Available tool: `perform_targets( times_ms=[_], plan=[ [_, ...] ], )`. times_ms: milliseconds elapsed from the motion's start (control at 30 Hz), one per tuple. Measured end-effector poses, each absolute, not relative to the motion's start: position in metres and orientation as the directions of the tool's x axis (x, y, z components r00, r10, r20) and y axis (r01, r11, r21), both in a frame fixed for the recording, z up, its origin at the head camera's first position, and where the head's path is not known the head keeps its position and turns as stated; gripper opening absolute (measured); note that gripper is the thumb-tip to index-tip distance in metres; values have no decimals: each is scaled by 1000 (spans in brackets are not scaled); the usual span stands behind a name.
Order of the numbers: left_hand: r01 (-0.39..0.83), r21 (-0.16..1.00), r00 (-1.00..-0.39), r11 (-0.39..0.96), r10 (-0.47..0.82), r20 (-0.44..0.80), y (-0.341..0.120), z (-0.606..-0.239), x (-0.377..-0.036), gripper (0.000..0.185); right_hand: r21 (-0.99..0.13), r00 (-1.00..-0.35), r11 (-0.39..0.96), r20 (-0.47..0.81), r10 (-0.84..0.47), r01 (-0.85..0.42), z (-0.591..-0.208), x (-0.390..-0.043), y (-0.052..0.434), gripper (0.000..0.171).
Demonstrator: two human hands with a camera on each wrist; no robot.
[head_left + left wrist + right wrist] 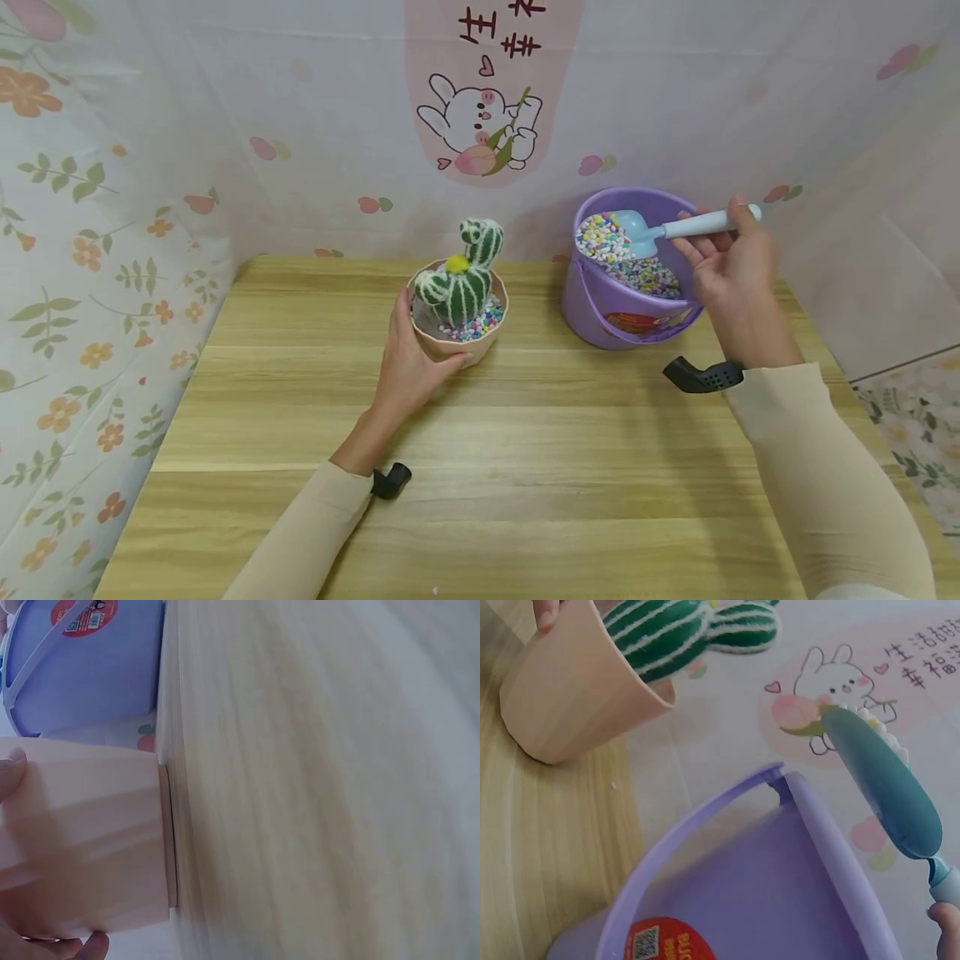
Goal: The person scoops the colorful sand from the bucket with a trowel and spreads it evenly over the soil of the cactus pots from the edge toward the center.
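From the head view, the left hand [411, 358] is wrapped around the side of the pink pot [459, 321], which stands on the wooden surface [525, 467] with a green cactus [465, 275] planted in it and a partial layer of coloured pebbles [480, 321] around its base; the right hand [731, 262] pinches the handle of a blue scoop [660, 232], its bowl over the pebbles inside the purple bucket [626, 275] just beside the pot. The filling looks partly done, with more pebbles likely needed. The left wrist view shows fingertips [15, 769] pressed on the pot wall [82, 840], the bucket [82, 667] beyond it. The right wrist view shows the scoop [885, 780] carrying a few pebbles above the bucket rim [810, 825], not yet over the pot [577, 690].
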State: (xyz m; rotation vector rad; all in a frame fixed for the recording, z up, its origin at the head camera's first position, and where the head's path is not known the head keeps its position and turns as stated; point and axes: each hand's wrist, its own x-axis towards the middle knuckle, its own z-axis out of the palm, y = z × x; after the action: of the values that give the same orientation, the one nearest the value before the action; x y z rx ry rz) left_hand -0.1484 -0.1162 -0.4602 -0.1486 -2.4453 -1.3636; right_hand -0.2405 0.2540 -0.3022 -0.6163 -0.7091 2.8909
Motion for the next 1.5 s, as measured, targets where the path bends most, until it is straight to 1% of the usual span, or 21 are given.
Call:
perform_targets(
  times_ms=[233,367,700,933,1200,1333,1500],
  plan=[
    [246,798,-934,550,-84,346,-114,-463,-148,126,-436,-928,-899,-349,135,33,-309,-230,246,33],
    [238,799,-934,552,-97,345,-112,-462,-148,126,-441,-938,-896,-329,113,47,-310,-224,240,34],
    [245,796,-922,554,-121,368,-108,-464,-147,127,-436,-945,-897,-318,81,70,-309,-215,233,42],
    [236,784,-913,574,-146,382,-103,-463,-146,127,-440,-949,-894,-309,66,81,-308,-207,227,34],
    [214,783,-906,584,-182,383,-98,-461,-146,124,-441,-950,-894,-306,63,83,-307,-199,218,31],
    [203,791,-910,578,-187,370,-98,-460,-145,124,-455,-951,-886,-303,60,89,-308,-194,213,29],
    [190,804,-923,563,-176,342,-100,-458,-143,125,-454,-949,-883,-314,33,120,-309,-187,206,30]
  ],
)
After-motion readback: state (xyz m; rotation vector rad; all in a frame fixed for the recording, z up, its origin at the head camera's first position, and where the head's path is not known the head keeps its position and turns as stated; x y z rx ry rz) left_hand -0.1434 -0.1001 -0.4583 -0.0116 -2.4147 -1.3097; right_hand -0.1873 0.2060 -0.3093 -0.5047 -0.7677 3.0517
